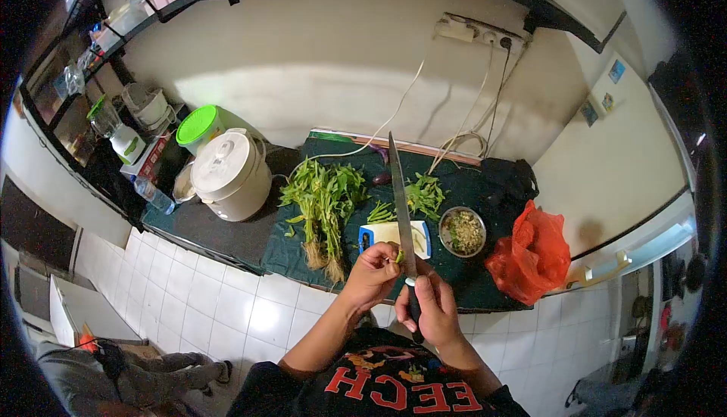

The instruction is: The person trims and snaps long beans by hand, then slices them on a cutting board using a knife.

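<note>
My right hand is closed around the black handle of a long kitchen knife, whose blade points up and away from me. My left hand pinches a small green vegetable piece close beside the blade. Below and beyond the hands lies a white cutting board with blue edges, partly covered by the hands and blade. Cut green pods lie just behind it. To the left are bunches of leafy greens with roots. Right of the board stands a metal bowl of chopped food.
Loose leaves and a purple eggplant lie behind the board. A red plastic bag sits at the right table edge. Left stand a white rice cooker, a green-lidded container and a blender. Another person's legs show lower left.
</note>
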`<state>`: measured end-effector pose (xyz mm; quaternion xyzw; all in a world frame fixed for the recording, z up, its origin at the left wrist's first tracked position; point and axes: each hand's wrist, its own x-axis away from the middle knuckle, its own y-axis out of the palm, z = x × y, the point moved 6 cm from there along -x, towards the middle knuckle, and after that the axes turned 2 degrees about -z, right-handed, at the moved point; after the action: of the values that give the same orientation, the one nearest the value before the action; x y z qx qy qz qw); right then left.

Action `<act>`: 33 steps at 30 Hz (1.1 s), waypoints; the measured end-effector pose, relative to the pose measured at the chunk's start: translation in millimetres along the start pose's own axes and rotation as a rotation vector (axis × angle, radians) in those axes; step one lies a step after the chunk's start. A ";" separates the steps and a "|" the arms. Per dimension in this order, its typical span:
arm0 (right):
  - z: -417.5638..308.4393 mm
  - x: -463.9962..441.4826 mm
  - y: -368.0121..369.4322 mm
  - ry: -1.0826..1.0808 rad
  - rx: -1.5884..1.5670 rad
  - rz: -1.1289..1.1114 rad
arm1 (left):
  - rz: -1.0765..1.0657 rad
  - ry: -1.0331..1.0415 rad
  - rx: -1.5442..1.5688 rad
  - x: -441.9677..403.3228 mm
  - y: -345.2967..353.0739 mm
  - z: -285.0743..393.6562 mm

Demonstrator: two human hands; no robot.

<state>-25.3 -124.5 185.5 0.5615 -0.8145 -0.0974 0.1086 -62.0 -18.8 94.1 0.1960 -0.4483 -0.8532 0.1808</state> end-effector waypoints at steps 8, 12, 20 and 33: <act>1.8 -0.5 -1.5 -0.014 -0.030 0.062 | 0.004 -0.045 -0.003 -4.7 -5.8 -7.9; 1.3 -3.3 -6.2 0.003 -0.022 0.094 | 0.021 -0.070 -0.008 -10.6 -3.5 -11.2; 5.9 -9.4 -11.4 -0.045 0.060 0.155 | 0.014 -0.037 -0.094 -18.1 -13.9 -17.8; -3.4 -23.1 -7.2 -0.089 0.172 0.110 | 0.161 0.076 -0.208 -25.5 3.4 20.4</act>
<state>-9.9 -105.5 185.1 0.5181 -0.8536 -0.0459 0.0289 -49.8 5.9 112.0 0.1718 -0.3645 -0.8698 0.2848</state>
